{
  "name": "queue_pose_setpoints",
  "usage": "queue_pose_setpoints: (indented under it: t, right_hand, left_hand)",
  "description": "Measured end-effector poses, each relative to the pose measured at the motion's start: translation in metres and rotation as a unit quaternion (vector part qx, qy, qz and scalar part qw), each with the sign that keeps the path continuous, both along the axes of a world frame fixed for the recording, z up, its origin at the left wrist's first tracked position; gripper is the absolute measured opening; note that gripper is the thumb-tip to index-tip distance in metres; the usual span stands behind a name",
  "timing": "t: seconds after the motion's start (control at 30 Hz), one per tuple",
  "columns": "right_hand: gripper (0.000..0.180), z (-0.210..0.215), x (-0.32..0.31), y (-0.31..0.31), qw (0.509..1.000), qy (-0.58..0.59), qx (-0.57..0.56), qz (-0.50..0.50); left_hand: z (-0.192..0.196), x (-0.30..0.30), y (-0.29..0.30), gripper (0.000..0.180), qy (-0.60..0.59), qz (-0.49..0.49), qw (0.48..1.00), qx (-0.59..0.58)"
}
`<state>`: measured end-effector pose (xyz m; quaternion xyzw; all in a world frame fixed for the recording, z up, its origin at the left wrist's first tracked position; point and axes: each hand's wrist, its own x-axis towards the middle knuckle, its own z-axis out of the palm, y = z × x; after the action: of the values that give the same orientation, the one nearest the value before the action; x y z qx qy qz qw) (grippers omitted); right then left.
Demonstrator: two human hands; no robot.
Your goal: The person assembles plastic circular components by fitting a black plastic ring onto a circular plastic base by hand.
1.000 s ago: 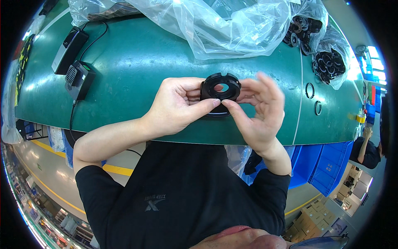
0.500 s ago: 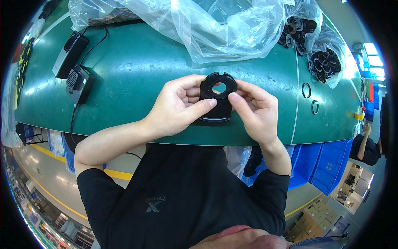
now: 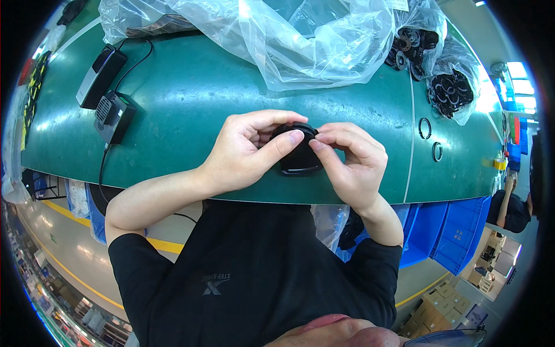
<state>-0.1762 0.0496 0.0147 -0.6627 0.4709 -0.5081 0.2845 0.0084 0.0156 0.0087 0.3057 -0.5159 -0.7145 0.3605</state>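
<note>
A black plastic part [image 3: 300, 159] with a rounded top is held over the near edge of the green table, tilted so that its round hole no longer shows. My left hand [image 3: 251, 147] grips its left side, thumb on the near face and fingers behind and over the top rim. At the upper right rim, my right hand [image 3: 352, 159] pinches the part between thumb and fingers. Two thin black rings, one farther [image 3: 425, 128] and one nearer [image 3: 437, 151], lie on the table to the right of my right hand.
Clear plastic bags [image 3: 324, 58] spread along the far side. Bags of black rings [image 3: 450, 92] and other black parts [image 3: 404, 49] stand at far right. A black device with a cord [image 3: 114, 117] lies at left. Blue crates [image 3: 459, 234] sit below the table's right edge; another person [image 3: 511, 208] is beyond.
The black part has tipped, hiding its hole and notched top. My left fingers have come over its top rim, and my right hand has shifted slightly left along the edge.
</note>
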Motion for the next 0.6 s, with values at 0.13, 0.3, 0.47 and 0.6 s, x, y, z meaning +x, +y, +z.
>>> queue_pose_setpoints:
  t: [0.13,0.3,0.47,0.6]
  right_hand:
    - [0.007,-0.002,0.003,0.001,1.000,-0.001,-0.002,0.007]
    - [0.007,0.000,0.006,0.004,0.993,-0.068,0.099,0.021]
    - [0.009,0.007,-0.001,0.003,0.971,-0.097,0.206,0.074]
    - [0.014,0.001,-0.003,0.002,0.960,-0.136,0.225,0.093]
  left_hand:
    - [-0.002,0.001,0.002,0.019,-0.051,0.030,0.997,-0.057]
    - [0.002,0.003,0.000,0.015,-0.091,0.043,0.984,-0.147]
    - [-0.002,0.004,0.002,0.015,-0.105,0.037,0.981,-0.156]
    - [-0.005,0.001,0.006,0.015,-0.054,0.039,0.997,-0.050]
